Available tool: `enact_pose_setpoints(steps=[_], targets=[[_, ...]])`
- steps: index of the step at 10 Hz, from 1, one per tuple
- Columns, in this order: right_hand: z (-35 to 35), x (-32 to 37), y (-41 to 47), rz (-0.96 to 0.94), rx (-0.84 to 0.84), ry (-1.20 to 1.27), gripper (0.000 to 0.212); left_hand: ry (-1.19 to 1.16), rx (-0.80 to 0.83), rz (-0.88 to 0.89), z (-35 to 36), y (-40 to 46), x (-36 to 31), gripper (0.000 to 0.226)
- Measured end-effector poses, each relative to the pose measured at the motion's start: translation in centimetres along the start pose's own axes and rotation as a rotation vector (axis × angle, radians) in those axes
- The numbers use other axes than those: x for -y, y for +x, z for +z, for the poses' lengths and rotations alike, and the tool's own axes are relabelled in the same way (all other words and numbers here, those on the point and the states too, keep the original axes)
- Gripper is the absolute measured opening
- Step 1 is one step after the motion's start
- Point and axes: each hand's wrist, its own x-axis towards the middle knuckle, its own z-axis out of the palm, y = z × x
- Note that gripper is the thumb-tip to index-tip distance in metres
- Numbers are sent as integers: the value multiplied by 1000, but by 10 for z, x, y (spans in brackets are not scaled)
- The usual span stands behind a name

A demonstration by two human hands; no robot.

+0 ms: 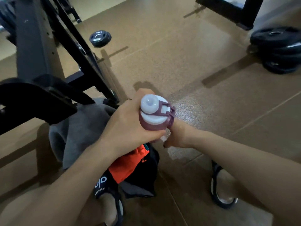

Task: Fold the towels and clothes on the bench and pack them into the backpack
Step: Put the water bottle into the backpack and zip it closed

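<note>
My left hand (128, 121) grips a purple water bottle (154, 115) with a white cap, held upright over the floor. My right hand (177, 136) is under and beside the bottle's lower part, its fingers hidden behind it. Below the hands on the floor sits a dark backpack (143, 173) with orange cloth (128, 163) showing at its opening. A grey garment (84, 131) is draped to the left of it, partly under the black bench frame (40, 101).
A black gym machine frame (68, 46) fills the upper left. A small weight plate (100, 38) lies on the brown floor, and stacked plates (280, 49) sit at the right edge. My sandalled feet (223, 186) stand beside the backpack.
</note>
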Motion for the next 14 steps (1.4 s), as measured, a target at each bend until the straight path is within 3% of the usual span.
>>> enact_pose_setpoints(steps=[1, 2, 4, 5, 7, 8, 9, 10, 12, 14], targets=[[12, -8, 17, 118, 149, -252, 81, 9, -42, 15, -5, 3, -3, 60], [32, -12, 52, 137, 244, -399, 71, -31, -78, 5, -15, 6, -1, 59], [58, -24, 91, 63, 199, -577, 61, -46, -49, 10, -21, 5, 4, 57], [58, -23, 96, 51, 91, -627, 60, -21, -27, 13, -18, 7, 7, 57], [47, -27, 78, -28, 45, -644, 36, 70, 33, 24, -14, 2, 9, 68], [39, -36, 53, -54, 101, -726, 24, 153, 50, 57, -9, -3, 6, 62], [34, -45, 32, -59, 92, -651, 24, 188, 52, 114, -6, -12, 0, 61], [34, -60, 6, -24, 114, -679, 39, 246, 75, 200, -3, -26, -3, 60], [32, -63, -63, -25, 296, -875, 49, 243, 218, 460, 11, -57, 6, 58], [42, -70, -110, -43, 292, -894, 52, 167, 313, 475, 30, -82, 11, 68]])
